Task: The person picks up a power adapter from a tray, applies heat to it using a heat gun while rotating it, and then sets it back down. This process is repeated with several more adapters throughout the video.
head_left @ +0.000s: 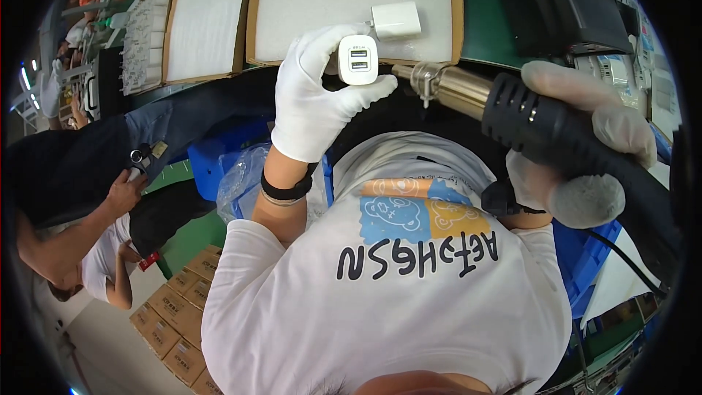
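Observation:
My left hand, in a white glove, grips a white USB charger between thumb and fingers, its face with two ports turned into view. A hot-air gun with a black body and a metal nozzle is held in my right hand, also gloved. Its narrow tip points left at the charger, a short gap away. Just beyond my left hand, another white charger lies on its side on the white foam lining of an open cardboard box.
Left of that box stands another foam-lined box, with rows of white pieces beside it. Black equipment occupies the far right. A cable hangs at right. Another person's hand is at left, above stacked cartons.

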The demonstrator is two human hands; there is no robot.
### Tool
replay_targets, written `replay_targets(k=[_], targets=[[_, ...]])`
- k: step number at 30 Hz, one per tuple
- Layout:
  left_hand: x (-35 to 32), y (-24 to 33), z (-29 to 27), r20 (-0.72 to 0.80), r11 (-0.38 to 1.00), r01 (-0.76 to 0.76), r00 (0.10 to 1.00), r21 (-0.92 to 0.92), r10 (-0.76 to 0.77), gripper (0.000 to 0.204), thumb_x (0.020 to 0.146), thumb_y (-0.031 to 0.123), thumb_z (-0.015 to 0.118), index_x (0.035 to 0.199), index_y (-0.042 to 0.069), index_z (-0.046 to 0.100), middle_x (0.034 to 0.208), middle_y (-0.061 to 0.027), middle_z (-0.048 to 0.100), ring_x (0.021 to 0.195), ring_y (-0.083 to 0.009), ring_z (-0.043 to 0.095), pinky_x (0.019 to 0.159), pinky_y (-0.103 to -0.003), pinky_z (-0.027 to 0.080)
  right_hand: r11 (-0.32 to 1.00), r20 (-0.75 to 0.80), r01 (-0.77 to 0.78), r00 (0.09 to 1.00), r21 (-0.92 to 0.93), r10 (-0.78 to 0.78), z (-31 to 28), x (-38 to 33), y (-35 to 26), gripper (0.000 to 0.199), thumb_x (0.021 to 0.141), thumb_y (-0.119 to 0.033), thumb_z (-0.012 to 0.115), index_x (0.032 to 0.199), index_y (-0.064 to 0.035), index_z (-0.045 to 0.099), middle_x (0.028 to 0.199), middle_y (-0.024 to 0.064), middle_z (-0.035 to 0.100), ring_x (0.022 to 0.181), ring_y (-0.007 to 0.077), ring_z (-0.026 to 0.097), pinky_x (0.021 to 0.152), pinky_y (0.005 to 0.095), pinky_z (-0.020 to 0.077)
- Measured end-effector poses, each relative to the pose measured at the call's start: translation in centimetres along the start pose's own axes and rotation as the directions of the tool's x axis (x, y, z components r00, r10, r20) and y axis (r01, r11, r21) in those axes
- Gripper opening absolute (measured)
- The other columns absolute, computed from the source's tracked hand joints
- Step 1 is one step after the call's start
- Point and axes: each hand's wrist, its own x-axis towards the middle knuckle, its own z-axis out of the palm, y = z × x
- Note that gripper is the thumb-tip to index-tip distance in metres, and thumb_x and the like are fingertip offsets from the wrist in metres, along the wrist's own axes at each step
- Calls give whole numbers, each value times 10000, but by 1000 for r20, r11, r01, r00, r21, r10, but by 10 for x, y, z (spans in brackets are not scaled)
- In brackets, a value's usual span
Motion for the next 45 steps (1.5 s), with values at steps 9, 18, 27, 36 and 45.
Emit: replay_targets(k=[9, 18, 27, 36, 45], targets=[[1, 2, 0, 32, 999, 22, 999, 40, -24, 507, 556, 141, 833, 1010, 85, 613, 1002, -57, 617, 879, -204, 571, 751, -295, 473, 999, 8, -1, 1000, -41, 2, 6, 7, 12, 347, 864, -382, 571, 1066, -100, 576, 915, 147, 632, 668, 184, 633, 589, 258, 530], [4, 1, 1, 26, 997, -17, 1000, 80, 15, 512, 542, 123, 834, 1002, 83, 613, 992, -60, 620, 869, -213, 570, 754, -304, 472, 998, 22, -15, 1000, -64, 16, 6, 12, 16, 324, 858, -351, 587, 1048, -89, 583, 889, 118, 637, 656, 162, 627, 600, 235, 513], [2, 3, 3, 27, 997, -31, 999, 70, 29, 515, 542, 118, 834, 1005, 82, 611, 980, -61, 616, 865, -203, 570, 721, -289, 484, 998, 31, -22, 999, -65, 24, 5, 13, 14, 302, 851, -321, 604, 1030, -78, 590, 864, 89, 641, 645, 140, 621, 612, 212, 496], [0, -1, 0, 21, 997, -35, 999, 62, 34, 516, 549, 128, 837, 1008, 87, 607, 986, -56, 604, 841, -185, 572, 694, -269, 482, 997, 40, -32, 999, -74, 35, 6, 13, 12, 280, 845, -290, 620, 1012, -67, 597, 838, 59, 645, 634, 119, 615, 623, 189, 479], [-2, -11, -1, 15, 999, -51, 999, -5, 51, 519, 554, 127, 837, 1014, 84, 600, 984, -53, 605, 827, -180, 569, 705, -278, 474, 996, 67, -53, 996, -69, 58, 11, 12, 12, 258, 839, -260, 637, 994, -56, 604, 812, 30, 649, 623, 97, 610, 634, 166, 462]])
